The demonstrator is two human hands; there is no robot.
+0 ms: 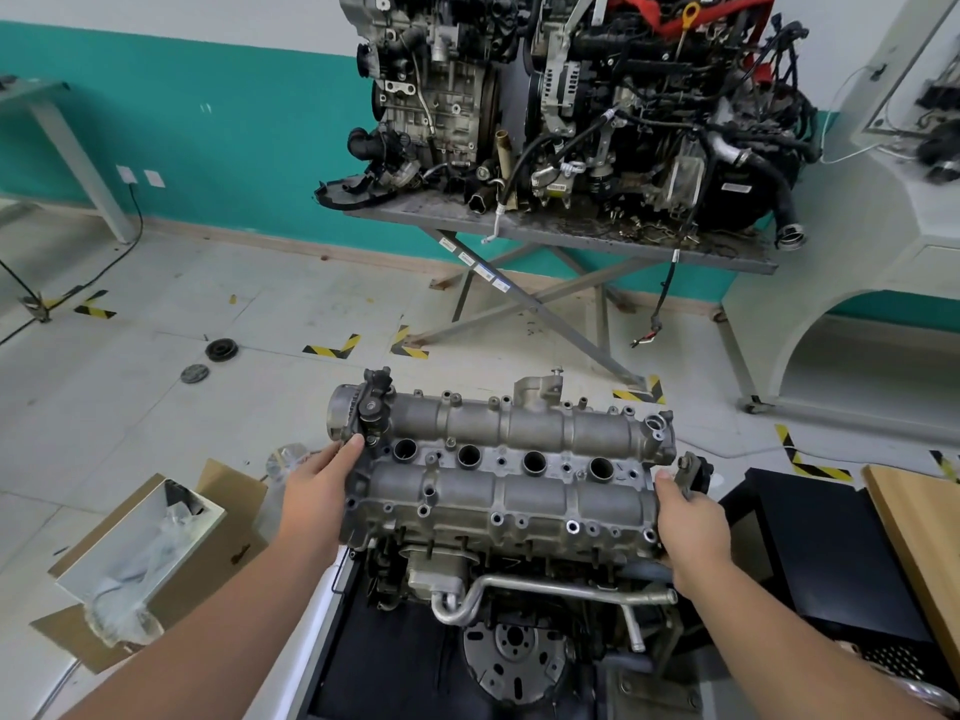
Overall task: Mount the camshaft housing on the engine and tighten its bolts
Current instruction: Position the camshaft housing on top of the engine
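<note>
The grey cast camshaft housing (506, 467), with a row of round plug holes down its middle, lies across the top of the engine (519, 605) in front of me. My left hand (317, 493) grips its left end, thumb on top by the round end cap. At the right end my right hand (691, 527) holds the housing, fingers curled under the edge. Whether the housing rests fully on the engine I cannot tell. I see no bolts or tools in either hand.
An open cardboard box (140, 558) with plastic-wrapped parts lies on the floor at left. A black stand (826, 543) and a wooden bench top (919, 532) are at right. Two other engines sit on a grey folding table (561, 226) behind. Two round parts (221, 350) lie on the floor.
</note>
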